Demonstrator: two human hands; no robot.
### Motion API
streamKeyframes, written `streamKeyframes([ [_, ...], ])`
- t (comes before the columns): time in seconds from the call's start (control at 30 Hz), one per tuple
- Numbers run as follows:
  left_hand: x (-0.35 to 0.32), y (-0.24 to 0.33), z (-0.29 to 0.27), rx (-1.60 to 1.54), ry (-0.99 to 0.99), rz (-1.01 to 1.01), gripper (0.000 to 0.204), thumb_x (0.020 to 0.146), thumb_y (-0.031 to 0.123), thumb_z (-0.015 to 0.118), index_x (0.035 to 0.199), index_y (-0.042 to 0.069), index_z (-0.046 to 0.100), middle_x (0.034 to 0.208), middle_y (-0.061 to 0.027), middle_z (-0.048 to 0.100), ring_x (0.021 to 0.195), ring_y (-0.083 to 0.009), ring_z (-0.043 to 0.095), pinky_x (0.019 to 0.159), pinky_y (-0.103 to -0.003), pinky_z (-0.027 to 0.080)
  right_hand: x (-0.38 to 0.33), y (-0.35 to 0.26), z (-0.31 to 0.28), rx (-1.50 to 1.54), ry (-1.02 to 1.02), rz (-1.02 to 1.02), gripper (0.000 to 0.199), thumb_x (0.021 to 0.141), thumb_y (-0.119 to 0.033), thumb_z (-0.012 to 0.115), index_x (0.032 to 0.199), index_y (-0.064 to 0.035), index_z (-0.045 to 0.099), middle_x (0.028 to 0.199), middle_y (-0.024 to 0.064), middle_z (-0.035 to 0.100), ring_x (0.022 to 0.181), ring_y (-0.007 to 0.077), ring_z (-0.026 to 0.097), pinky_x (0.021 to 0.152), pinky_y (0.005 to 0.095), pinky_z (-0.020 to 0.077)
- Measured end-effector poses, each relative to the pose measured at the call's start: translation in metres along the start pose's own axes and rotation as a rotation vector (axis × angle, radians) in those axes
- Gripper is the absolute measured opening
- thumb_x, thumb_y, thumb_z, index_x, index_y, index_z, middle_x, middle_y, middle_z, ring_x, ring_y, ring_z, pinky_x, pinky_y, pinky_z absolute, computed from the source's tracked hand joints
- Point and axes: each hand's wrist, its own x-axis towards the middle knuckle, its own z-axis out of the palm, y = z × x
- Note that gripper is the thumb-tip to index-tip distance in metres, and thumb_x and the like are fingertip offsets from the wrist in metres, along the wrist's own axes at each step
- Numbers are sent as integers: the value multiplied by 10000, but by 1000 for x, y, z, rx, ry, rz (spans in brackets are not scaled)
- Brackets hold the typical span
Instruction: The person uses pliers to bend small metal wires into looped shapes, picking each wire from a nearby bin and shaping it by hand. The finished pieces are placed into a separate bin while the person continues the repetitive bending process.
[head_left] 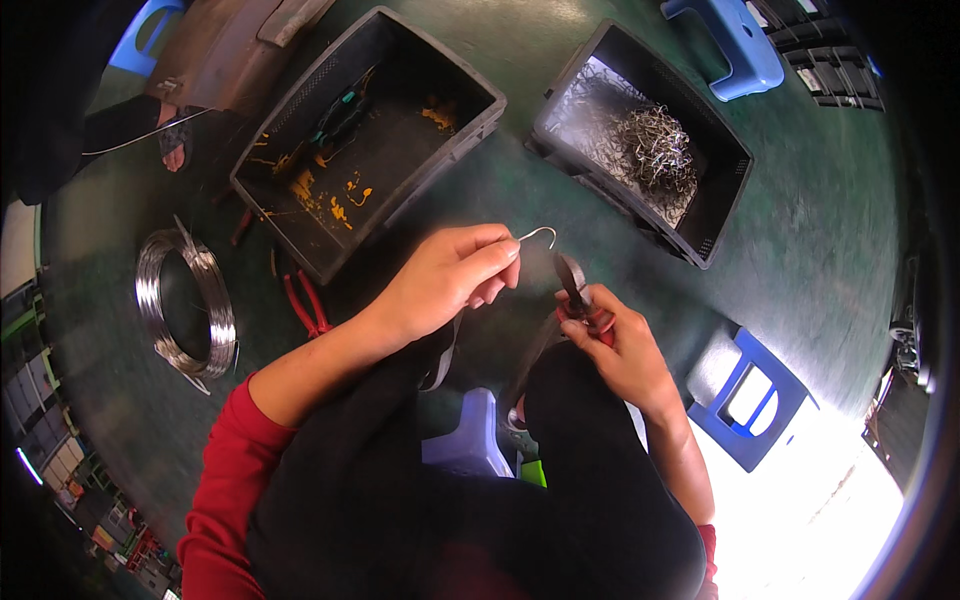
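Between thumb and fingers, my left hand pinches a thin metal wire whose free end curves into a hook. My right hand is closed around red-handled pliers, their dark jaws pointing up and to the left. A small gap separates the jaws from the hooked wire. Ahead on the right, a dark crate holds a tangled pile of bent metal wire pieces. The lower part of the pliers' handles is hidden in my right palm.
A larger dark crate with yellow stains stands ahead left. A coil of silvery wire lies on the green floor at left, near another red-handled tool. Blue stools stand around, one at right. Another person's foot shows far left.
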Motion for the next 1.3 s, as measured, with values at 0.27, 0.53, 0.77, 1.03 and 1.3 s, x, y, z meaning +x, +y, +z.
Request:
streamKeyframes([
  [0.27, 1, 0, -13, -320, -199, -135, 314, 978, 262, 498, 748, 58, 562, 612, 40, 426, 551, -54, 366, 498, -218, 271, 1, -10, -1, -19, 18, -103, 233, 907, -114, 658, 1109, -15, 597, 885, 84, 671, 768, 168, 629, 735, 309, 500],
  [0.53, 0, -3, -14, -213, -204, -115, 301, 1003, 266, 473, 888, 31, 623, 697, 1, 544, 611, -68, 473, 531, -201, 348, -3, -17, -1, -74, 18, -73, 213, 914, -130, 656, 1076, 2, 613, 853, 83, 660, 755, 134, 567, 731, 288, 471],
  [0.77, 0, 3, -10, -62, -211, 6, 315, 1032, 177, 441, 1242, -3, 591, 816, -44, 640, 660, -80, 553, 570, -215, 437, -5, -22, 2, -104, 34, -19, 196, 918, -138, 644, 1052, 4, 630, 752, 52, 585, 677, 97, 477, 658, 272, 429],
  [1.03, -17, 7, 10, 106, -81, 75, 348, 1016, 108, 400, 1306, 44, 582, 676, -12, 582, 537, -37, 452, 514, -191, 378, -5, -18, 17, -90, 103, -67, 159, 914, -104, 633, 1032, 1, 615, 729, 53, 573, 676, 88, 476, 634, 258, 424],
  [1.3, -26, 9, 17, 116, 6, 96, 355, 1010, 102, 394, 1310, 19, 565, 657, -16, 565, 531, -39, 455, 508, -198, 383, -3, -15, 29, -129, 199, -166, 207, 845, -33, 690, 1027, -3, 595, 854, 139, 630, 751, 237, 647, 686, 337, 504],
])
